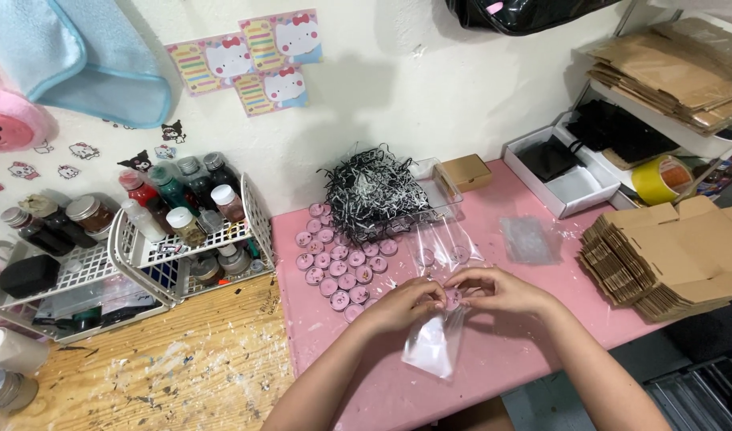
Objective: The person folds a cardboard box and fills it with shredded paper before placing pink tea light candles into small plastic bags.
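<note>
My left hand [403, 305] and my right hand [496, 290] meet over the pink table [510, 359], both pinching a small round pink piece [453, 299] at the mouth of a clear plastic bag [435, 345]. The bag hangs down from my fingers toward the table's front edge. Several more round pink pieces [340, 263] lie in rows just left of my left hand. Other clear bags [450, 243] lie flat behind my hands.
A clear box of black shredded paper [375, 195] stands at the back. A stack of flat cardboard boxes [661, 255] sits right, a white tray [569, 187] and yellow tape roll [661, 179] behind it. White racks of bottles [186, 227] stand on the paint-stained wooden surface [166, 375] at left.
</note>
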